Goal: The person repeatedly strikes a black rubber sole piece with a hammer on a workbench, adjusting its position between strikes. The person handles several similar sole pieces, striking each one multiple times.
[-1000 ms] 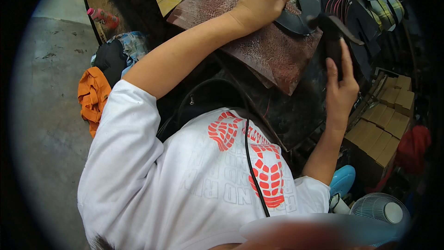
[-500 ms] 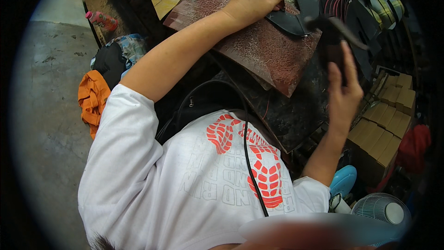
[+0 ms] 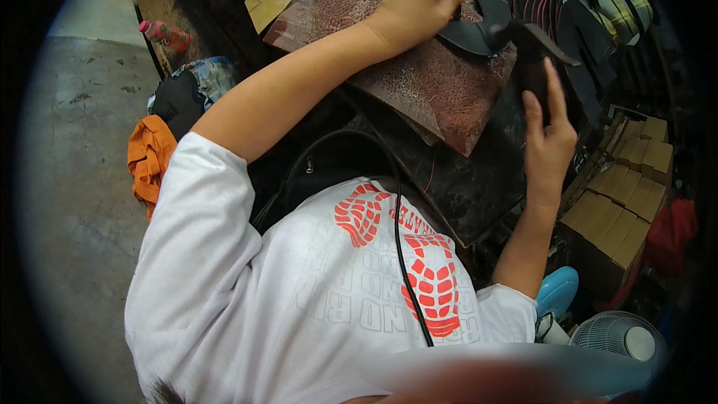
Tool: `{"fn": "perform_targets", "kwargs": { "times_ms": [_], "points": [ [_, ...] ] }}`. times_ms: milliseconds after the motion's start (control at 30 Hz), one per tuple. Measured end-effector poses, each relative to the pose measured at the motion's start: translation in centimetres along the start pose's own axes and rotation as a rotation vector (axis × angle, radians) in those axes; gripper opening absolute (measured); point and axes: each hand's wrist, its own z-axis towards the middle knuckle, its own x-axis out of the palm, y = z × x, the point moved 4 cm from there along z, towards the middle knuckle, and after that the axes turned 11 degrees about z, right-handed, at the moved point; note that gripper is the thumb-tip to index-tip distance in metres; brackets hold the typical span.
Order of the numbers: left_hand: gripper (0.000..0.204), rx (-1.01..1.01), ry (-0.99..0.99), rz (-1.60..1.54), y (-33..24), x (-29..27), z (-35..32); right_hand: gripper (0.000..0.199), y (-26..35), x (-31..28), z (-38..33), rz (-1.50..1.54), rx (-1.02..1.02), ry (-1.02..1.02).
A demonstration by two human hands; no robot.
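My left hand (image 3: 420, 7) is closed in a pinch over a curved black sheet piece (image 3: 470, 37), which looks like shoe-upper material. The small metal-topped tool between its fingers is mostly hidden now. That sheet lies on a worn reddish-brown board (image 3: 419, 90) with a pitted surface. To the right, my right hand (image 3: 550, 138) grips a hammer (image 3: 529, 41) by its dark handle, the forefinger stretched along it. The hammer's head hangs just right of the black piece; whether it touches anything I cannot tell.
More black pieces (image 3: 591, 45) and yellow-plaid strips (image 3: 628, 7) lie at the far right. Cardboard boxes (image 3: 613, 209) and a fan (image 3: 613, 337) stand on the right. At left are a pink-capped bottle (image 3: 166, 34) and orange cloth (image 3: 152, 153). A black cable (image 3: 400, 247) crosses my shirt.
The hammer has moved a little left and its head shows sharper. My right hand has shifted slightly left with it. My left hand has turned, hiding its thumb and the tool's top.
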Motion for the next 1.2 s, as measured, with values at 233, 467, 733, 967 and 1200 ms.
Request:
{"fn": "perform_targets", "kwargs": {
  "times_ms": [233, 467, 733, 967, 1200],
  "points": [
    [0.014, -0.399, 0.238, -0.459, 1.6, 0.5, -0.2, 0.05, 2.2, 0.2, 0.3, -0.072, 0.124, 0.067],
    [0.014, -0.321, 0.192, -0.34, 0.3, -0.6, -0.1, 0.049, -1.3, -0.5, -1.3, 0.049, 0.237, 0.021],
    [0.015, 0.228, 0.02, 0.143, -2.5, -0.7, 0.2, 0.031, 14.4, -7.0, 4.6, 0.373, -0.516, 0.02],
    [0.011, 0.366, -0.049, 0.182, -3.4, -0.4, -0.5, 0.049, 2.9, -0.9, 1.1, 0.135, 0.085, -0.05],
    [0.014, -0.414, 0.175, -0.404, 1.1, 0.7, -0.1, 0.053, 1.9, 0.0, -0.4, -0.107, 0.118, 0.029]
  ]
}}
